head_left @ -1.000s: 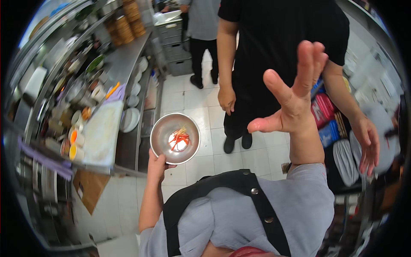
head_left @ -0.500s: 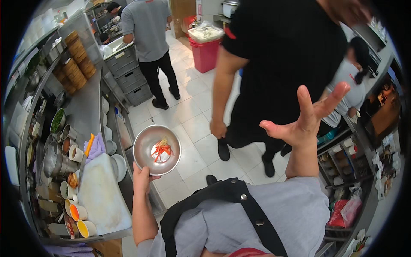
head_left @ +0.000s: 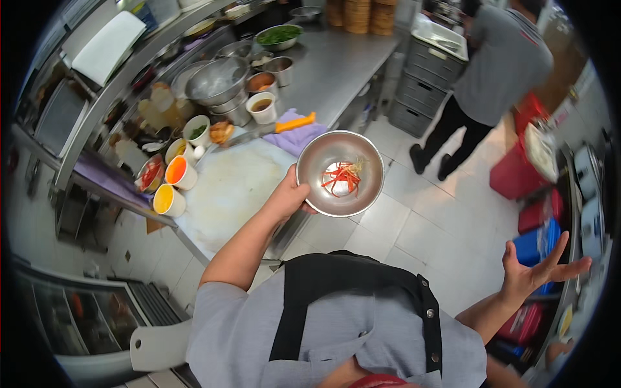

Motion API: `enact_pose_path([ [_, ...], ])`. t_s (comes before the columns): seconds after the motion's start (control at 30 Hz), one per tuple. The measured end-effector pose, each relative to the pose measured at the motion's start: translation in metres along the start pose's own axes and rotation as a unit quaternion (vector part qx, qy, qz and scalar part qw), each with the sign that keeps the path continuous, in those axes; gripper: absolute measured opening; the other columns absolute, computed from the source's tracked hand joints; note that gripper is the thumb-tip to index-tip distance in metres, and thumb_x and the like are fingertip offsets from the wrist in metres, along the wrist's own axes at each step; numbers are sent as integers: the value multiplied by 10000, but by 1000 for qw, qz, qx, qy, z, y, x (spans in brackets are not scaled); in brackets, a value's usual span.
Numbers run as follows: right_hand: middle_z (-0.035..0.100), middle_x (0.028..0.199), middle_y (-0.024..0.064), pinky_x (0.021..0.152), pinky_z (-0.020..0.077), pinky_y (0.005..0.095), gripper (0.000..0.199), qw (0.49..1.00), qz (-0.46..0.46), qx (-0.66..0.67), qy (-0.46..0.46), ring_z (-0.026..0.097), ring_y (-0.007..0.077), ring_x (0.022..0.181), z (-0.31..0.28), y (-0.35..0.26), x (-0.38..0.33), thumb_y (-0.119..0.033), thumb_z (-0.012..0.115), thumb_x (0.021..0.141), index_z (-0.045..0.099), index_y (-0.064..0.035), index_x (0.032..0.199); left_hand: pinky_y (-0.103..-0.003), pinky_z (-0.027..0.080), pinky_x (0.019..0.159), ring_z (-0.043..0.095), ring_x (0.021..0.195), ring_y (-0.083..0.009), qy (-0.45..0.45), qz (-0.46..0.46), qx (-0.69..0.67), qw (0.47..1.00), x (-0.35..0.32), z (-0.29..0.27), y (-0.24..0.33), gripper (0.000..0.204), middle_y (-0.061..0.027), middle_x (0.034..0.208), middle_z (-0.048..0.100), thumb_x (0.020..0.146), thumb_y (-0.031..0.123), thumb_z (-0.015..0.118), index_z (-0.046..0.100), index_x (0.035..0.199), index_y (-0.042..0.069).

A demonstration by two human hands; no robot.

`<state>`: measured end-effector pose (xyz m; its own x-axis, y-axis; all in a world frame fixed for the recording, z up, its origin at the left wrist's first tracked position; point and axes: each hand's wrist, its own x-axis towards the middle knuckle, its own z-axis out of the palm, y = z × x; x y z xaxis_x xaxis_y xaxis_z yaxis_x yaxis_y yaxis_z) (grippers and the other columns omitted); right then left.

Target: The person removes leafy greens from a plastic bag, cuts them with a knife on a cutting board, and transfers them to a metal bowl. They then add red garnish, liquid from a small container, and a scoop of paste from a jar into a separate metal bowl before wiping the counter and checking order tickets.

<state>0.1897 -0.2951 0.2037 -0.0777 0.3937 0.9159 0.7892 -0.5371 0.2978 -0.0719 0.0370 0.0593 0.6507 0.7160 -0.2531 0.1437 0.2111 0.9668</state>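
Observation:
My left hand grips the rim of a round metal bowl, thumb on top and fingers underneath. Thin red strips and some pale yellowish shreds lie at its bottom. The bowl is held over the floor, just off the right side of a white cutting board. Far to the right, my right hand is raised with its fingers spread and nothing in it. A knife with an orange handle rests at the board's far end, on a purple cloth.
Cups of orange sauce and yellow sauce stand at the board's left. Metal bowls and bamboo steamers sit farther back. Stacked grey crates, a person in grey and a red bin are beyond.
The view has swung left, toward the counter. My left hand still holds the bowl, now seen beside the cutting board. My right hand stays spread, lower in view. The person in black has left the view.

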Motion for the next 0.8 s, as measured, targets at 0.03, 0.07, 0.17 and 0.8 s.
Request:
enact_pose_path([
  [0.03, 67, 1527, 181, 1115, 113, 526, 919, 1000, -20, 19, 14, 18, 357, 1422, 27, -9, 12, -645, 710, 666, 450, -123, 1376, -308, 577, 543, 643, 853, -212, 23, -1, -6, 1000, 8, -13, 3, 583, -138, 1140, 539, 811, 70, 452, 280, 1367, 53],
  [0.07, 67, 1527, 181, 1115, 113, 526, 919, 999, -22, 35, 18, 18, 357, 1422, 53, -21, 22, -645, 710, 666, 450, -123, 1376, -310, 579, 545, 642, 856, -217, 43, -1, -13, 999, 15, -25, 5, 581, -138, 1152, 532, 813, 72, 456, 280, 1367, 55],
  [0.17, 249, 1465, 229, 1084, 226, 503, 874, 965, 23, 238, -106, 253, 384, 1360, 130, -69, 40, -458, 784, 630, 468, -76, 1350, -312, 575, 538, 642, 852, -223, 120, -4, -32, 992, 30, -54, 7, 591, -138, 1142, 539, 810, 72, 470, 282, 1370, 59],
  [0.8, 639, 717, 146, 547, 515, 413, 344, 537, -448, 587, -408, 646, 297, 643, 435, -423, -34, -276, 641, 767, 562, -30, 995, -308, 591, 555, 656, 828, -232, 497, 23, -148, 855, 84, -100, 3, 517, -166, 1144, 532, 838, 44, 416, 271, 1334, 48],
])
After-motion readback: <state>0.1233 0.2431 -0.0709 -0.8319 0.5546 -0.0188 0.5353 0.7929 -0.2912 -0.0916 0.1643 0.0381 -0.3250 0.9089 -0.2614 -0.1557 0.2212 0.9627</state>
